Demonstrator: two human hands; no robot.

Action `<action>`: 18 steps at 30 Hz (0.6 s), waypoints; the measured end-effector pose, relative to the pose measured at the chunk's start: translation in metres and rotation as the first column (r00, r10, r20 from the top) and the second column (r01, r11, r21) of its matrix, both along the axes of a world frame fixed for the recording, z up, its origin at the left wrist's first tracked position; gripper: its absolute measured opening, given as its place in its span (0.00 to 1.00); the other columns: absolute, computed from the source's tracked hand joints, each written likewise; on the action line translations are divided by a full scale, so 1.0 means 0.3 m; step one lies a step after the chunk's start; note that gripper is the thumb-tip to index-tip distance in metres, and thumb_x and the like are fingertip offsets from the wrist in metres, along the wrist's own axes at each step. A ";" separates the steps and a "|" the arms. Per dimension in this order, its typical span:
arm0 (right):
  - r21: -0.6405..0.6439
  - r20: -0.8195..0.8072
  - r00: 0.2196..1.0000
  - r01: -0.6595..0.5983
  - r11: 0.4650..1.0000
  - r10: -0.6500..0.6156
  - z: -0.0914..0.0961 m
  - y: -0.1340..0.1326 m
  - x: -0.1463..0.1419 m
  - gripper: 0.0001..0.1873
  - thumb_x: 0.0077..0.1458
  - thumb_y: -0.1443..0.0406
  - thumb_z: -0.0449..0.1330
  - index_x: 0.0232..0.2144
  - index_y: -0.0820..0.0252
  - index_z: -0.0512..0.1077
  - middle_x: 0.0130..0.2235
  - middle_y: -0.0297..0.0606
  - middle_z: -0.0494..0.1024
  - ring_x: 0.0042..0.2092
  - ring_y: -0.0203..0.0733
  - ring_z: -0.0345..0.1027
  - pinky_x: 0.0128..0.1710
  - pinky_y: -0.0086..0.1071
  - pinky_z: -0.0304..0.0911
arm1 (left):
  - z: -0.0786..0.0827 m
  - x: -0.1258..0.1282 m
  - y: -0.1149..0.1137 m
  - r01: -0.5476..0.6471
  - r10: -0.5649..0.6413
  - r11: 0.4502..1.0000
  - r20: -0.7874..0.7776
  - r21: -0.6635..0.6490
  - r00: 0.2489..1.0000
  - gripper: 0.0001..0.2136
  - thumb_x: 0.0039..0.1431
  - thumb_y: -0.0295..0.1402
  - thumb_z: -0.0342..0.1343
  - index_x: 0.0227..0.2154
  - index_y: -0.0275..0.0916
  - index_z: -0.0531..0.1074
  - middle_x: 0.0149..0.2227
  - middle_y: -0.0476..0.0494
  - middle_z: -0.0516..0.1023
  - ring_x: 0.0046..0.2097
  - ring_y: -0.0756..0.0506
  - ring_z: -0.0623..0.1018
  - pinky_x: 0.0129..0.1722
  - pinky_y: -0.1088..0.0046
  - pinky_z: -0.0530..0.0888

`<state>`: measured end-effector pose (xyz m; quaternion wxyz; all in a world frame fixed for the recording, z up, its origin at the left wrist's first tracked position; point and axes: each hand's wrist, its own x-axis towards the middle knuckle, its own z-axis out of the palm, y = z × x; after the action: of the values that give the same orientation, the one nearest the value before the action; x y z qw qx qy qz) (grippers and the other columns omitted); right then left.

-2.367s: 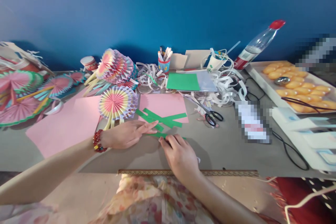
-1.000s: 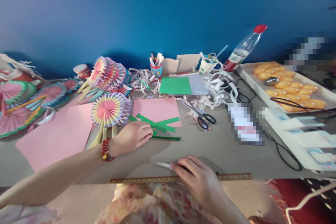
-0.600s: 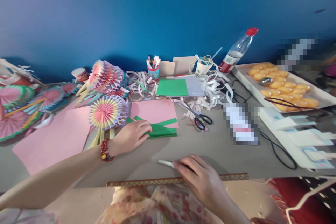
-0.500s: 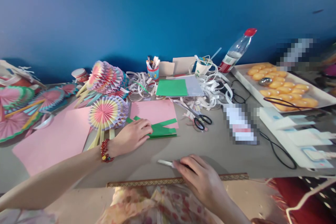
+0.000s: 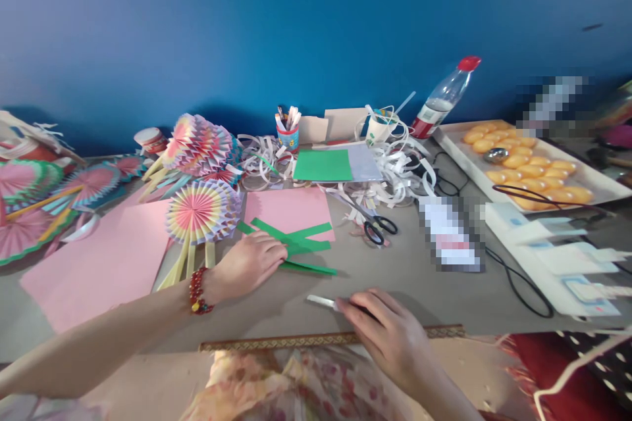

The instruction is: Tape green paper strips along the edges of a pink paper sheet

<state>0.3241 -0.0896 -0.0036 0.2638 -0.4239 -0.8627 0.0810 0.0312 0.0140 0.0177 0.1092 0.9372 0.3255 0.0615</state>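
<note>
My left hand (image 5: 254,263), with a red bead bracelet at the wrist, rests low over several green paper strips. Its fingers are together and closed at the end of a narrow green paper strip (image 5: 316,269) that sticks out to the right. Other green strips (image 5: 309,247) lie crossed beside the fingertips, partly over a pink sheet (image 5: 291,205). In my right hand (image 5: 388,329), near the table's front edge, is a craft knife (image 5: 323,302), its blade pointing left and its handle mostly hidden by the fingers. The blade is apart from the strips.
Black-handled scissors (image 5: 378,227) lie beyond the right hand. Folded paper fans (image 5: 195,214) and a large pink sheet (image 5: 108,256) fill the left. At the back are curled paper scraps (image 5: 395,177) and a bottle (image 5: 442,102). A power strip (image 5: 538,256) stands at right.
The narrow green strip has come away from the others toward me, along with my left fingers. My right hand and the knife have shifted slightly right.
</note>
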 end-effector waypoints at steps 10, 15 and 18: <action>0.003 -0.002 1.000 -0.012 1.000 0.012 -0.007 0.007 -0.005 0.17 0.67 0.69 0.48 0.47 0.59 0.76 0.37 0.41 0.77 0.37 0.40 0.69 0.36 0.31 0.67 | 0.014 -0.005 -0.007 -0.003 0.006 0.997 0.046 -0.075 0.999 0.09 0.68 0.27 0.45 0.44 0.39 0.69 0.41 0.44 0.77 0.43 0.43 0.74 0.46 0.65 0.66; 0.089 -0.042 0.998 -0.039 0.995 0.043 0.026 0.010 0.001 0.16 0.66 0.71 0.49 0.46 0.60 0.76 0.37 0.40 0.78 0.38 0.39 0.69 0.39 0.32 0.67 | 0.030 -0.008 0.015 0.084 -0.078 0.993 0.067 -0.079 0.995 0.09 0.64 0.24 0.47 0.40 0.39 0.71 0.40 0.44 0.76 0.45 0.44 0.73 0.50 0.64 0.66; 0.147 -0.073 0.995 -0.062 0.987 0.073 0.037 0.006 0.013 0.15 0.65 0.72 0.51 0.48 0.61 0.75 0.38 0.41 0.78 0.40 0.40 0.69 0.41 0.32 0.66 | 0.042 -0.008 0.028 0.095 -0.095 0.995 0.074 0.009 0.993 0.10 0.62 0.23 0.49 0.38 0.40 0.73 0.48 0.41 0.72 0.51 0.41 0.70 0.54 0.61 0.65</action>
<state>0.3279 -0.0879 0.0074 0.3245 -0.3709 -0.8690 0.0439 0.0289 0.0224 0.0303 0.1214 0.9490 0.2761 0.0918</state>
